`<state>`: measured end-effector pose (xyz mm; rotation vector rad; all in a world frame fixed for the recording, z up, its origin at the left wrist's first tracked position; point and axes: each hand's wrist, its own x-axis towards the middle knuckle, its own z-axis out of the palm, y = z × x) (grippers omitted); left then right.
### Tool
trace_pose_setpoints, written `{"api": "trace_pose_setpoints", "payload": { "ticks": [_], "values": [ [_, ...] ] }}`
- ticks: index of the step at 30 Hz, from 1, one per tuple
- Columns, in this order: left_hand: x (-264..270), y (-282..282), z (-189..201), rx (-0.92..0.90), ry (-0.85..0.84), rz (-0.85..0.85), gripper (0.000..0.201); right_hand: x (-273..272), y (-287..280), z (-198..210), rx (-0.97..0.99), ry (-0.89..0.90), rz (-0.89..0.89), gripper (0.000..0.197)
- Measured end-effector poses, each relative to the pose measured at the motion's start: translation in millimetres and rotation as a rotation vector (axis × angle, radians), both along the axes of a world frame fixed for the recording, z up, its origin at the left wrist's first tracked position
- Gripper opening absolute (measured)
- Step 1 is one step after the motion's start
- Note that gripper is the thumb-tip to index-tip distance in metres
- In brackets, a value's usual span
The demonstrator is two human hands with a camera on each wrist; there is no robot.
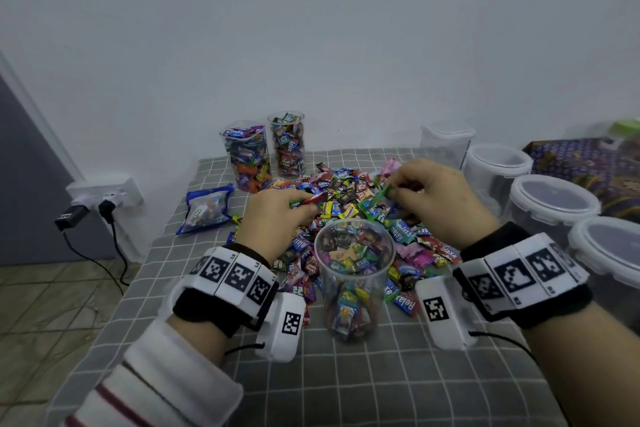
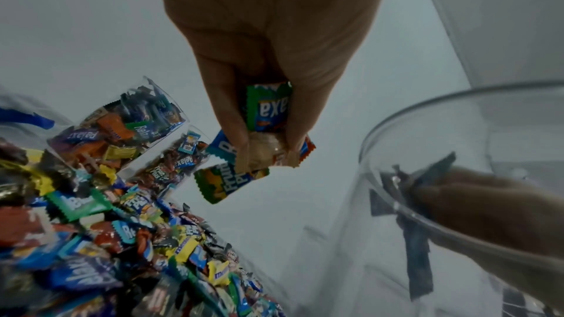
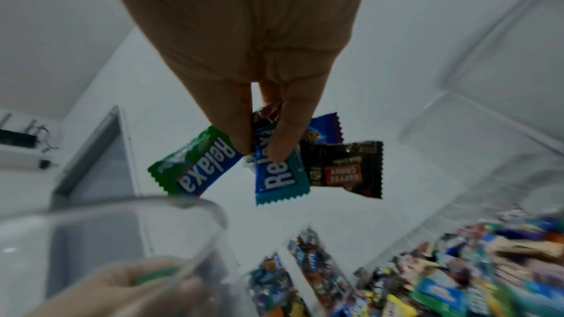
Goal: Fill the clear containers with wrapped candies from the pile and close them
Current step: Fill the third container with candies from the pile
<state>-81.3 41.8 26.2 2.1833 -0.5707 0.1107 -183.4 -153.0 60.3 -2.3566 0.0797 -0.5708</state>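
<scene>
Wrappers read "Relaxa" and "Fruit Plus"; a black one in the right wrist view says "Coffee Candy". Left hand (image 1: 277,215) pinches a bunch of candies (image 2: 268,129) w/ curled fingers: green Relaxa, tan one, Fruit Plus. Right hand (image 1: 440,194) pinches another bunch (image 3: 280,172): green and teal Relaxa, the black coffee one, a purple one. Both hands are above the candy pile (image 1: 346,204), just behind the open clear container (image 1: 353,274), part full, lid off, near the front centre.

Two full clear containers (image 1: 266,152) stand at the back, by the wall. Blue candy bag (image 1: 206,208) left of pile. Lidded tubs (image 1: 550,201) line the right edge. Surface: grey grid-check cloth (image 1: 346,385). White wall behind; socket w/ plugs (image 1: 104,198) at left, tiled floor below.
</scene>
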Motion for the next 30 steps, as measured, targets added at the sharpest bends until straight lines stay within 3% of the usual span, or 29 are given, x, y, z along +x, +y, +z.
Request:
{"api": "trace_pose_setpoints", "payload": {
  "ticks": [7, 11, 24, 30],
  "values": [
    [-3, 2, -1, -0.009, 0.027, -0.011, 0.026, -10, 25, 16, 0.026, -0.09, 0.123, 0.01],
    [-3, 3, -4, 0.059, -0.017, -0.017, 0.026, -14, 37, 13, -0.067, -0.087, 0.168, 0.005],
    [-8, 6, -6, 0.012, 0.033, -0.015, 0.019, -16, 60, -5, -0.522, 0.195, 0.236, 0.02],
    [-11, 6, -2, 0.003, 0.037, -0.013, 0.019, -15, 62, -1, -0.546, 0.239, 0.259, 0.023]
  ]
}}
